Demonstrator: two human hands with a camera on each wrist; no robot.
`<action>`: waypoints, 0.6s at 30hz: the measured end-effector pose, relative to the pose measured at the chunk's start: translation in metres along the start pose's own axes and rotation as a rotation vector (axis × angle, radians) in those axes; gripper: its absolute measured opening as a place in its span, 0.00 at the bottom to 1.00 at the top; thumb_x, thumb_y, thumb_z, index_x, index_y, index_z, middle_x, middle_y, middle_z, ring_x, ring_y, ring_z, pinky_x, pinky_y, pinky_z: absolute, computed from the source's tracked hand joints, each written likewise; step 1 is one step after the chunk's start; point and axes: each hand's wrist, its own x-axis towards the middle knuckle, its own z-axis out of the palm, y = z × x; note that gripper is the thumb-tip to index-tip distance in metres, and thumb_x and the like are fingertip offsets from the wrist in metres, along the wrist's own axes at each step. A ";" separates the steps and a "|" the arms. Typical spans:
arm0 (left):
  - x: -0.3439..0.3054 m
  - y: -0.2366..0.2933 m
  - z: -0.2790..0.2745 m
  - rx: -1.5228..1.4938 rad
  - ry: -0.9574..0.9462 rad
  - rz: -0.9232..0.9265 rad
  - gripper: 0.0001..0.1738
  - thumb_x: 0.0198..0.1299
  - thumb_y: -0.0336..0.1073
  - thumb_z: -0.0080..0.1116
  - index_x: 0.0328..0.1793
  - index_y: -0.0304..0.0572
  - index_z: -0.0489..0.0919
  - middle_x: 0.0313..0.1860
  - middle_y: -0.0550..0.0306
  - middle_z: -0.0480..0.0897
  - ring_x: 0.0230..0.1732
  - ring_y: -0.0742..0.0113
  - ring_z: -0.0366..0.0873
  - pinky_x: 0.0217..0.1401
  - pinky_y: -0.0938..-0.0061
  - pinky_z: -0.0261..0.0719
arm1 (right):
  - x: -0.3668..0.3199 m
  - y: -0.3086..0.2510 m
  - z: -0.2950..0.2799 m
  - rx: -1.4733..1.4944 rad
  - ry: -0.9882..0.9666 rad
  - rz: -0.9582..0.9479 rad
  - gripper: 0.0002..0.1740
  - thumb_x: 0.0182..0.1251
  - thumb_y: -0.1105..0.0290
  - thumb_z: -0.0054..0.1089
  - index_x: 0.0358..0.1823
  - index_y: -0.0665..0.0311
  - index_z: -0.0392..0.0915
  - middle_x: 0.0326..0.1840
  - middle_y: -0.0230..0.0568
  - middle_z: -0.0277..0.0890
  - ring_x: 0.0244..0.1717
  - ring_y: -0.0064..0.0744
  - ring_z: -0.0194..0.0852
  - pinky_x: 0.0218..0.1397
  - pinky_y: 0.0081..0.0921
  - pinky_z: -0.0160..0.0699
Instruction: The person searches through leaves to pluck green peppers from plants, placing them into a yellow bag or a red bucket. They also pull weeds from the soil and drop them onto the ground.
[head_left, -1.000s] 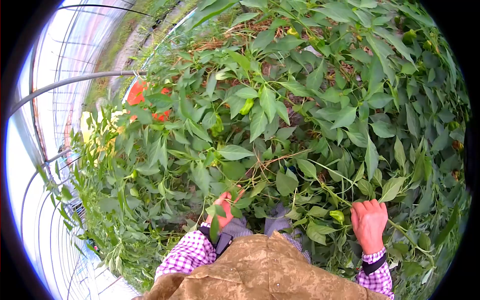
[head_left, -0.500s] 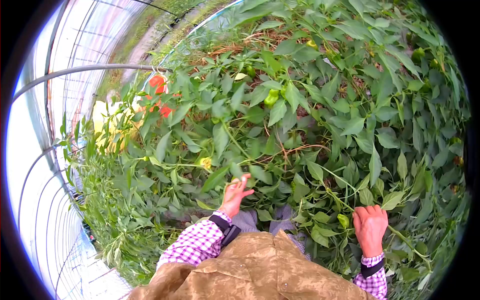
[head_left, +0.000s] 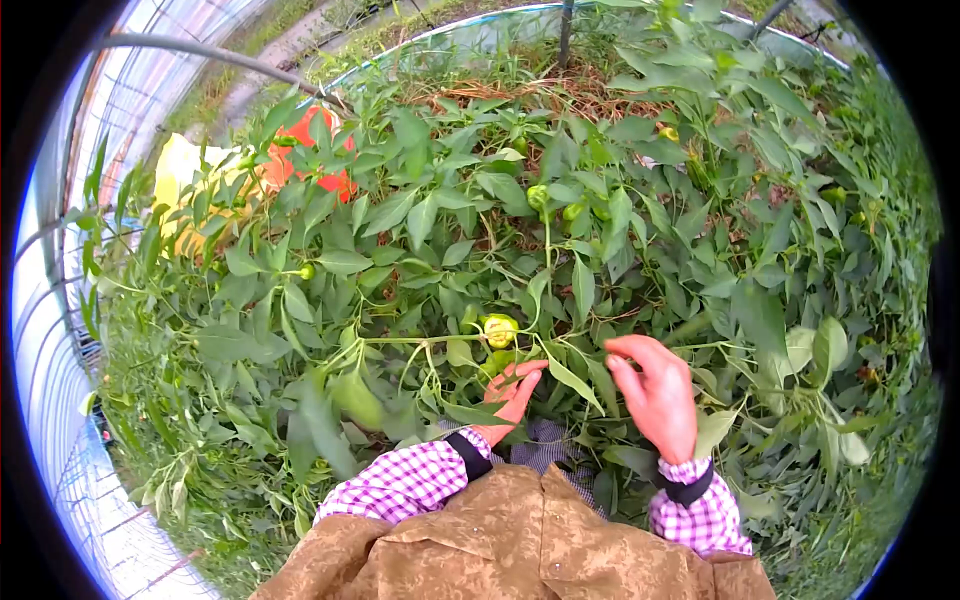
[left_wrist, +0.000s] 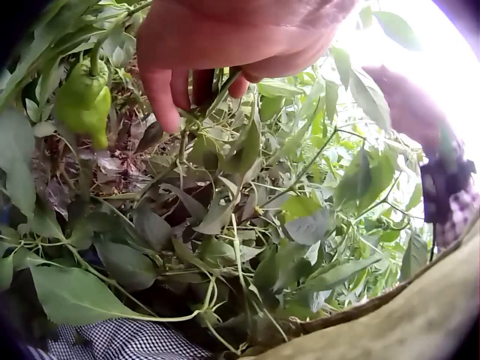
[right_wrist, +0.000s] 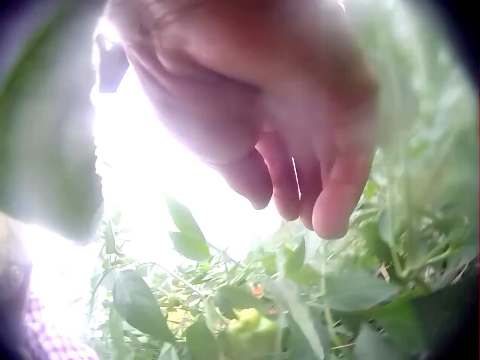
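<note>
My left hand (head_left: 512, 400) is among the pepper leaves in front of my body. In the left wrist view its fingers curl round a thin green pepper plant stem (left_wrist: 223, 94). Just above this hand, in the head view, is a pale yellow-green pepper (head_left: 499, 330), with another green pepper (head_left: 497, 362) below it, partly hidden. A wrinkled green pepper (left_wrist: 82, 105) hangs left of the fingers in the left wrist view. My right hand (head_left: 655, 395) hovers over the leaves to the right, fingers loosely bent and holding nothing. Below it, the right wrist view shows a blurred yellowish pepper (right_wrist: 253, 334).
Dense pepper plants spread all round. A small green pepper (head_left: 538, 197) hangs farther ahead. Red-orange (head_left: 305, 150) and yellow objects (head_left: 190, 185) show behind leaves at upper left. A grey hoop pipe (head_left: 215, 55) and plastic greenhouse wall (head_left: 60, 330) run along the left.
My right hand has let go of the branch at right and moved left, towards the left hand. The left hand has shifted right and is lower, beneath the pale pepper. The view has tilted up.
</note>
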 end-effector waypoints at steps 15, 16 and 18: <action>-0.055 -0.018 -0.089 0.235 -0.153 -0.329 0.20 0.69 0.41 0.49 0.59 0.31 0.71 0.48 0.50 0.78 0.50 0.65 0.74 0.54 0.69 0.73 | 0.038 0.016 0.190 0.226 -0.654 0.022 0.28 0.68 0.58 0.53 0.68 0.57 0.63 0.52 0.53 0.76 0.53 0.49 0.77 0.56 0.40 0.76; -0.068 -0.009 -0.100 0.189 -0.294 -0.492 0.23 0.69 0.40 0.50 0.63 0.29 0.70 0.55 0.47 0.78 0.57 0.65 0.74 0.61 0.70 0.72 | 0.041 0.001 0.187 0.014 -0.885 0.080 0.26 0.67 0.60 0.54 0.66 0.55 0.66 0.46 0.48 0.78 0.51 0.44 0.77 0.52 0.42 0.73; -0.088 0.020 -0.125 0.172 -0.718 -0.575 0.22 0.69 0.39 0.51 0.63 0.32 0.72 0.59 0.49 0.78 0.61 0.65 0.73 0.63 0.72 0.71 | 0.010 0.022 0.217 -0.035 -0.616 -0.306 0.23 0.62 0.65 0.55 0.61 0.52 0.72 0.44 0.41 0.79 0.43 0.40 0.79 0.46 0.43 0.72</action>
